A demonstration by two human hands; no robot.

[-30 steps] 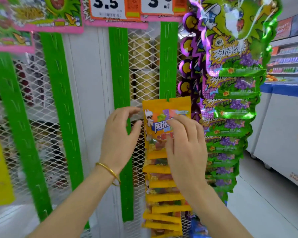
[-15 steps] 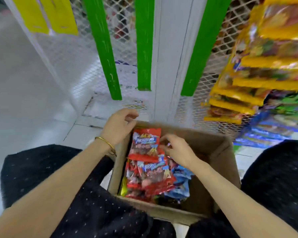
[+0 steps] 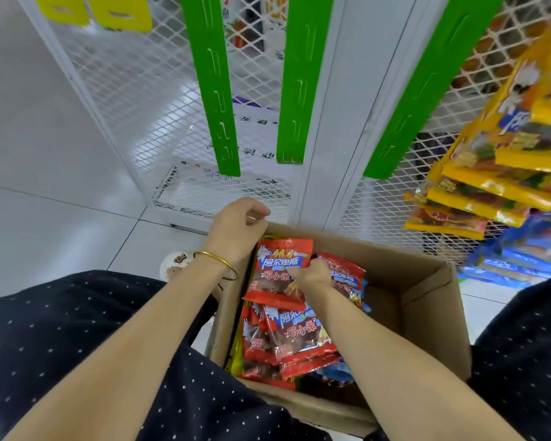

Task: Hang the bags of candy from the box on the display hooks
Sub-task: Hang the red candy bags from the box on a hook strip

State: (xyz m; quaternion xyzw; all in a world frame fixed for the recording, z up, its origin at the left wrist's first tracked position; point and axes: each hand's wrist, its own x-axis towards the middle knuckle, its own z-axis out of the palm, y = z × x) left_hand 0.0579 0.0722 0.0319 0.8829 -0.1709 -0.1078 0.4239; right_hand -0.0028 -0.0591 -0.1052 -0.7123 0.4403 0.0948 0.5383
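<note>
Candy bags of glossy red plastic with blue-and-white lettering (image 3: 295, 340) lie stacked in the left half of an open brown cardboard box (image 3: 427, 297), which sits between the person's knees.

At far left are pale grey floor tiles (image 3: 45, 154), and two flat yellow plastic strips (image 3: 118, 11) hang at the top edge. Dark fabric with small white dots (image 3: 77, 345) covers the left knee, with the toe of a pale slipper (image 3: 175, 265) just beyond it. A white wire-mesh display rack (image 3: 134, 90) rises behind the box and carries three long green plastic hook strips (image 3: 215, 90).

The left hand (image 3: 236, 233), a thin gold bangle (image 3: 217, 261) on its wrist, hovers at the box's far left corner with its fingers curled in against the thumb. Whether it holds the rim cannot be told.

Just beside it, one upright red bag (image 3: 277, 265) leans against that corner, raised above the stack. The right hand (image 3: 312, 275) grips this bag at its right edge: the thumb lies on the printed face and the fingers are curled down behind it, between it and a second red bag (image 3: 345, 272). A few blue bags (image 3: 334, 374) show under the red ones at the near side.

At the right, a column of yellow candy bags (image 3: 506, 186) hangs overlapping on the rack, with blue packs (image 3: 522, 259) below them.
</note>
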